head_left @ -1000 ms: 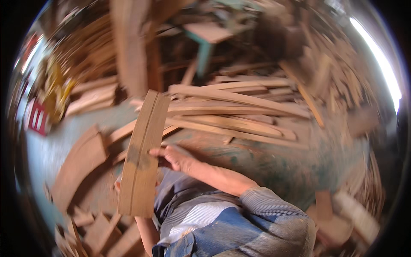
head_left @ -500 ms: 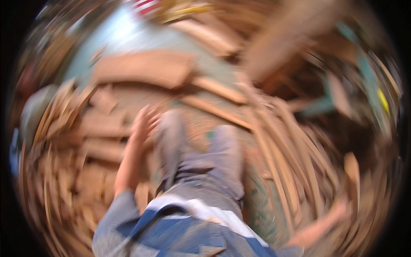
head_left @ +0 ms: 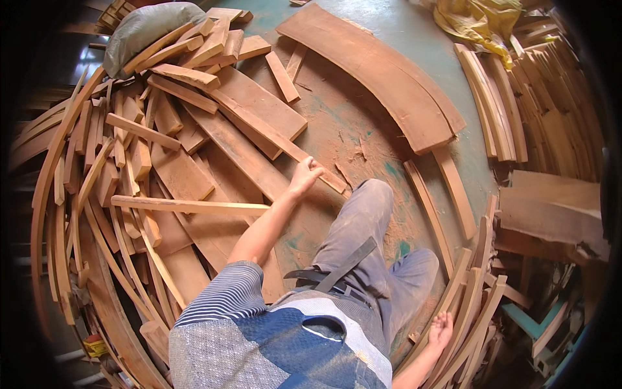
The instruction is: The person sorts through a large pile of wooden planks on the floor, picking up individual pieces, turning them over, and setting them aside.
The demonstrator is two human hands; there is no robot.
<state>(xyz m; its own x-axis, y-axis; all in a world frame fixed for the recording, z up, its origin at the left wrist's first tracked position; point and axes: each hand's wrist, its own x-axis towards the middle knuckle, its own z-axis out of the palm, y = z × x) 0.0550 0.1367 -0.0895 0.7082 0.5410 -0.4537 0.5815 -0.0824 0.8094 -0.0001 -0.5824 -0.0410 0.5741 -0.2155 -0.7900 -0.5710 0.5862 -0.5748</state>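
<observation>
- My right hand (head_left: 441,329) hangs low beside my right knee, open with the fingers loose, holding nothing; its fingertips are just beside the curved slats (head_left: 468,305) leaning there, and I can't tell whether they touch.
- My left hand (head_left: 303,176) is reached out ahead of my left knee, fingers curled over the near end of a long plank (head_left: 269,131). It looks like a grip just closing, not a firm hold.
- That long plank lies slanting away from my left hand toward the far left, resting on wider flat boards (head_left: 241,155), with its near end on the sawdusty floor (head_left: 363,139).
- To do this well, I judge I should wrap the thumb under the edge before lifting, since the plank is long and the far end will drag on the boards beneath it.
- Left of my left hand a thin pale strip (head_left: 188,206) lies crosswise over the pile of offcuts (head_left: 139,149); lifting the plank straight up rather than sweeping sideways should keep it from catching.
- Beyond my left hand, across the floor, lies a big curved slab (head_left: 389,74), well apart from the plank.
- Farther off, to the right of the slab, stands a stack of curved pieces (head_left: 499,110) with a yellow bag (head_left: 479,23) behind it; far left of the slab a grey sack (head_left: 146,29) sits atop the pile.
</observation>
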